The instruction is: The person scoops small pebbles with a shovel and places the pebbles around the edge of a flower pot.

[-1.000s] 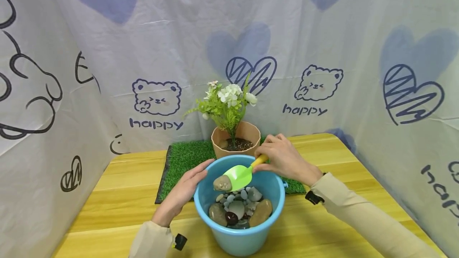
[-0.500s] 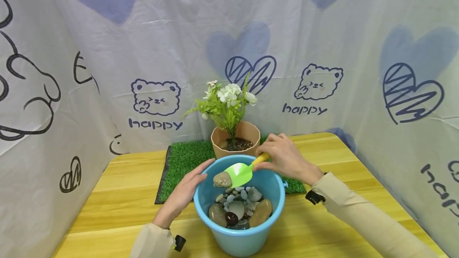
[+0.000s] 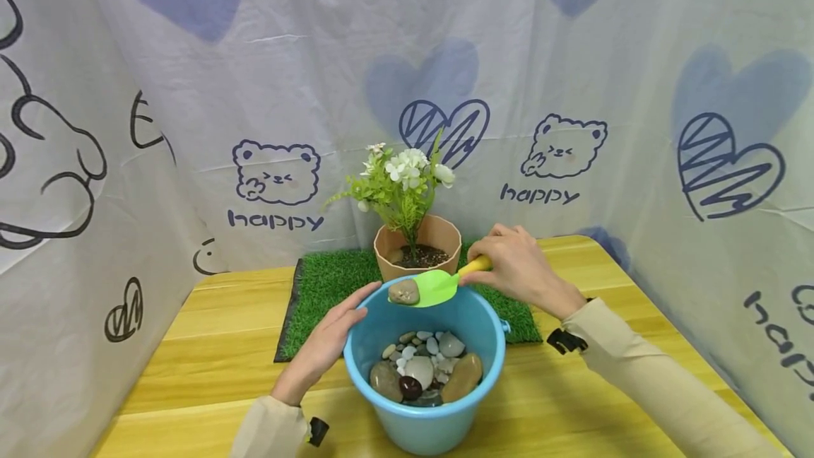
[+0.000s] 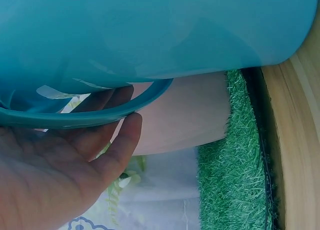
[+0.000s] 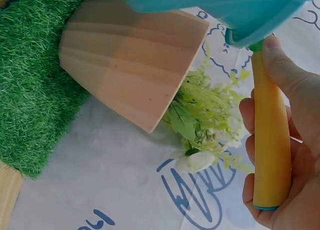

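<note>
In my right hand (image 3: 515, 263) the yellow handle (image 5: 272, 140) of a small trowel is gripped. Its light green blade (image 3: 439, 288) hovers over the far part of a blue bucket (image 3: 426, 430) and carries one grey-brown stone (image 3: 404, 292). With fairly straight fingers, my left hand (image 3: 327, 345) rests against the bucket's left side; the left wrist view shows its fingertips at a curved blue band (image 4: 80, 119) beside the bucket's body. Inside lie several stones, among them a large tan stone (image 3: 464, 378), a dark red stone (image 3: 410, 387) and pale pebbles (image 3: 408, 353).
Directly behind the bucket stands a peach flowerpot (image 3: 439, 232) with a white-flowered plant (image 3: 407, 182) and dark soil. It sits on a green turf mat (image 3: 337, 281) on the wooden table (image 3: 216, 345). Printed cloth (image 3: 356, 20) walls off the back and sides.
My right hand has raised the trowel and its stone and moved them slightly right and away, towards the bucket's far rim. The left hand and bucket stay in place.
</note>
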`<state>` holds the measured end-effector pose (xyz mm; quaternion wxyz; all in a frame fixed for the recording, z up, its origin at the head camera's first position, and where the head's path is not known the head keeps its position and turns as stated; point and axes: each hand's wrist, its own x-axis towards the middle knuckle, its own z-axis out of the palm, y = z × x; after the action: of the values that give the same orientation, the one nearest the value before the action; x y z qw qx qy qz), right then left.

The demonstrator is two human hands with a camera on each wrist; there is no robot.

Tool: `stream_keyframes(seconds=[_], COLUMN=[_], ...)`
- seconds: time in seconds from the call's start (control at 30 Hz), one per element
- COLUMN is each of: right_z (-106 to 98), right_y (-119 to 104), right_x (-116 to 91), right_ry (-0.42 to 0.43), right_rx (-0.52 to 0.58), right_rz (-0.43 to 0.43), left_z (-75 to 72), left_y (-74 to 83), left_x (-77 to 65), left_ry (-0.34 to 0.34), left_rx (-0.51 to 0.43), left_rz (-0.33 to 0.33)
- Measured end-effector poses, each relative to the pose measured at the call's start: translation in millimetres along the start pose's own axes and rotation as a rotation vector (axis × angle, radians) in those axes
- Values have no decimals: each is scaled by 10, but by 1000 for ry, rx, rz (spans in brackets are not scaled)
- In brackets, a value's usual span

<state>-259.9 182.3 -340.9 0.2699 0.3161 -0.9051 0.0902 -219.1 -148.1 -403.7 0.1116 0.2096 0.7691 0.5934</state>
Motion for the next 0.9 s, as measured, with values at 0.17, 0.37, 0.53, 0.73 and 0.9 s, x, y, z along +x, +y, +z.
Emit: stream_keyframes(seconds=[0.17,0.37,0.53,0.73,0.9], right_z=[-43,-47,-16,49,150], right_y=[12,55,105,168,241], right_x=[20,43,50,105,206], right_ry=[-3,11,32,24,-13], right_rx=[0,6,-5,-27,-31], right_rz=[29,80,133,200,254], left_z=[7,7,10,19,26], left_y=[1,4,0,-4,-7], left_x=[1,-8,-7,-5,-5], left_ry=[-1,12,15,22,31], left_rx=[-6,11,11,13,11], left_rz=[1,-5,0,2,-3])
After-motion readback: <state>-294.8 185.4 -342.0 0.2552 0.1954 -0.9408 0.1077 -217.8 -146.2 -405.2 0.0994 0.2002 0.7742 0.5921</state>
